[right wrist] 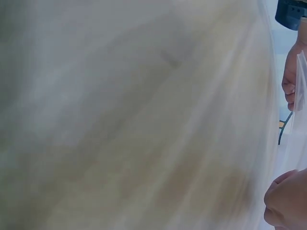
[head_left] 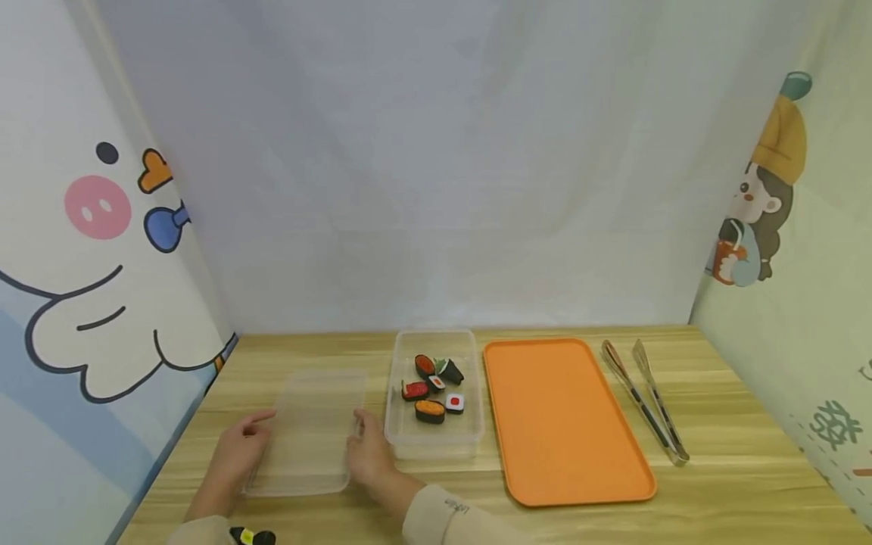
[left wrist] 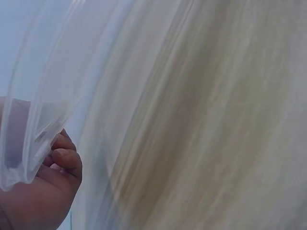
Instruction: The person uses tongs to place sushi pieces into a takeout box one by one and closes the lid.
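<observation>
A clear, rectangular plastic lid (head_left: 309, 435) is between both hands at the left of the wooden table. At its left edge, my left hand (head_left: 240, 453) holds the rim; the left wrist view shows this hand (left wrist: 45, 191) with its fingers bent at the rim. The right hand (head_left: 371, 453) grips the opposite edge, beside the clear plastic box (head_left: 391, 420). Inside that box lie several sushi pieces, among them an orange-topped one (head_left: 430, 409) and a small white roll (head_left: 454, 403). In the right wrist view the lid's blurred sheet (right wrist: 158, 120) fills most of the picture.
An orange tray (head_left: 568, 424) lies right of the box. Metal tongs (head_left: 650, 409) with dark handle parts rest beyond it, near the table's right side. A pale curtain (head_left: 443, 166) hangs behind the table, with printed cloths at both sides.
</observation>
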`<state>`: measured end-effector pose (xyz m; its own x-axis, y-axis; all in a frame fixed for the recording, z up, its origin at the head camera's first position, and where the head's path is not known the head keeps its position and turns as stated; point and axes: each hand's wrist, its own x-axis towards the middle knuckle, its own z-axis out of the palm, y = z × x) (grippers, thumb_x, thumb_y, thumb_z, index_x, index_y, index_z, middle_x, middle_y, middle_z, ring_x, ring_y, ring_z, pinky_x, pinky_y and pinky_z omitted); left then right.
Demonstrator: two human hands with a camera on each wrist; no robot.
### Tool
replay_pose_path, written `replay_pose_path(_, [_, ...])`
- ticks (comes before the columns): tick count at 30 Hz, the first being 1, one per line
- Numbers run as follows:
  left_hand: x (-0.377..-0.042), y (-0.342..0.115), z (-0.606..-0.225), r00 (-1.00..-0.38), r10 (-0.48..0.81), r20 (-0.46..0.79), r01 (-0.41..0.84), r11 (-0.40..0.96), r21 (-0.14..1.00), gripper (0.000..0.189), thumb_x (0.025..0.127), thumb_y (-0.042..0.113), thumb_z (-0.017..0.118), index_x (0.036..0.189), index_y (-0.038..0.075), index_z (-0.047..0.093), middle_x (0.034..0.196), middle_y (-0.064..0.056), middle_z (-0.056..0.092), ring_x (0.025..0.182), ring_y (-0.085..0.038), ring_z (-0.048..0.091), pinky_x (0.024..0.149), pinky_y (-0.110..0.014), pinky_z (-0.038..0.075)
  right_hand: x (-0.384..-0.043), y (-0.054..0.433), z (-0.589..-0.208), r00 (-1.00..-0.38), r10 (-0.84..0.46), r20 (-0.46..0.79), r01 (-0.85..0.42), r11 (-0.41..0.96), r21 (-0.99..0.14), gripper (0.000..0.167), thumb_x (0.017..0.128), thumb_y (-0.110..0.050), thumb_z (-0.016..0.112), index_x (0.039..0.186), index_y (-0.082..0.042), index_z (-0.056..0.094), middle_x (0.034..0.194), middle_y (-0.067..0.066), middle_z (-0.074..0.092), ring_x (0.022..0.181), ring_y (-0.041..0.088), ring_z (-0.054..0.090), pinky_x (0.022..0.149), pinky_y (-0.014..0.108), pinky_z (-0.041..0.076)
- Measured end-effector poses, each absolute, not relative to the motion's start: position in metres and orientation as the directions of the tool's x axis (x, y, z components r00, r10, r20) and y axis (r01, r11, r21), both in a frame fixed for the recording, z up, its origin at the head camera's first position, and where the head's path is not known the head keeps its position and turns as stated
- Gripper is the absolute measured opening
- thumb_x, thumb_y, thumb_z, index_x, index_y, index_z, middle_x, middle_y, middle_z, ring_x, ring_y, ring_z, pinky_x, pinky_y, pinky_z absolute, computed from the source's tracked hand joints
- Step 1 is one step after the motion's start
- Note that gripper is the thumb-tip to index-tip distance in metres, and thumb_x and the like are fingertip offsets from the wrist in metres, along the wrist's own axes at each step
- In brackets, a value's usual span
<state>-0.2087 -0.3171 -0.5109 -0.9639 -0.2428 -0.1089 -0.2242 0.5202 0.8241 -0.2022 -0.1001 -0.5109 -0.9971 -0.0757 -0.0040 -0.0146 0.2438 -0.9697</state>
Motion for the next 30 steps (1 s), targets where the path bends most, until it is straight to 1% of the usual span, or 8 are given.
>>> replay_pose_path(5, [-0.205, -0.325, -0.505, -0.965, -0.239, -0.110, -0.220, 0.507, 0.834, 0.039, 0.098, 0.010, 0.052, 0.134, -0.004, 0.053, 0.107, -0.017, 0.057, 0.090, -0.027, 0.051, 0.071, -0.031, 0.044, -0.199, -0.102, -0.504, -0.995, -0.093, 0.040, -0.059, 0.211, -0.976, 0.041, 0.089, 0.007, 0.057, 0.130, 0.004, 0.053, 0.119, 0.012, 0.055, 0.116, 0.034, 0.051, 0.100, 0.049, 0.043])
replay_pose_path(7, [-0.204, -0.327, -0.502, -0.966, -0.235, -0.109, -0.216, 0.498, 0.840, 0.039, 0.098, 0.010, 0.052, 0.134, -0.006, 0.052, 0.104, -0.016, 0.057, 0.089, -0.025, 0.050, 0.070, -0.030, 0.043, -0.199, -0.102, -0.498, -0.994, -0.100, 0.043, -0.064, 0.220, -0.973, 0.041, 0.089, 0.007, 0.059, 0.129, 0.003, 0.054, 0.119, 0.011, 0.056, 0.112, 0.028, 0.052, 0.097, 0.044, 0.045])
replay_pose_path(10, [-0.205, -0.329, -0.496, -0.969, -0.223, -0.108, -0.206, 0.483, 0.851, 0.040, 0.098, 0.009, 0.051, 0.134, -0.007, 0.051, 0.095, -0.011, 0.053, 0.081, -0.021, 0.047, 0.065, -0.028, 0.042, -0.199, -0.099, -0.485, -0.991, -0.134, 0.033, -0.065, 0.243, -0.968, 0.042, 0.089, 0.005, 0.060, 0.130, 0.003, 0.054, 0.121, 0.012, 0.057, 0.086, 0.019, 0.057, 0.074, 0.033, 0.052])
replay_pose_path(12, [-0.205, -0.328, -0.491, -0.972, -0.209, -0.110, -0.197, 0.461, 0.865, 0.040, 0.099, 0.009, 0.050, 0.136, -0.007, 0.049, 0.089, -0.007, 0.050, 0.075, -0.018, 0.045, 0.061, -0.027, 0.040, -0.200, -0.095, -0.475, -0.987, -0.157, 0.023, -0.067, 0.280, -0.958, 0.042, 0.089, 0.004, 0.062, 0.130, 0.002, 0.054, 0.119, 0.012, 0.058, 0.076, 0.014, 0.053, 0.061, 0.026, 0.049])
replay_pose_path(14, [-0.206, -0.326, -0.485, -0.974, -0.202, -0.106, -0.187, 0.438, 0.879, 0.040, 0.100, 0.010, 0.050, 0.137, -0.006, 0.048, 0.085, -0.003, 0.047, 0.069, -0.015, 0.043, 0.056, -0.025, 0.038, -0.203, -0.090, -0.463, -0.984, -0.175, 0.028, -0.084, 0.320, -0.944, 0.042, 0.088, 0.003, 0.064, 0.129, 0.001, 0.056, 0.116, 0.012, 0.059, 0.072, 0.014, 0.052, 0.055, 0.024, 0.046])
replay_pose_path(17, [-0.206, -0.318, -0.476, -0.977, -0.194, -0.085, -0.159, 0.403, 0.901, 0.039, 0.101, 0.010, 0.050, 0.136, -0.006, 0.048, 0.085, -0.002, 0.048, 0.067, -0.013, 0.044, 0.055, -0.024, 0.040, -0.210, -0.078, -0.448, -0.983, -0.184, 0.029, -0.093, 0.352, -0.931, 0.039, 0.085, 0.002, 0.067, 0.124, -0.001, 0.060, 0.110, 0.008, 0.059, 0.082, 0.015, 0.054, 0.061, 0.024, 0.047])
replay_pose_path(24, [-0.211, -0.285, -0.452, -0.995, -0.097, -0.013, -0.045, 0.335, 0.941, 0.036, 0.101, 0.011, 0.052, 0.134, -0.004, 0.049, 0.090, -0.006, 0.050, 0.067, -0.014, 0.047, 0.059, -0.026, 0.044, -0.231, -0.033, -0.424, -0.987, -0.160, 0.017, -0.064, 0.295, -0.953, 0.029, 0.084, -0.001, 0.070, 0.113, -0.002, 0.067, 0.098, 0.003, 0.062, 0.072, 0.012, 0.055, 0.061, 0.024, 0.047])
replay_pose_path(30, [-0.223, -0.252, -0.439, -0.999, 0.028, 0.041, 0.048, 0.297, 0.954, 0.037, 0.101, 0.014, 0.054, 0.134, -0.002, 0.048, 0.095, -0.008, 0.049, 0.067, -0.015, 0.047, 0.062, -0.029, 0.047, -0.246, 0.010, -0.415, -0.984, -0.179, -0.016, -0.027, 0.232, -0.972, 0.029, 0.089, 0.000, 0.066, 0.118, 0.001, 0.064, 0.106, 0.009, 0.061, 0.085, 0.023, 0.061, 0.071, 0.032, 0.054])
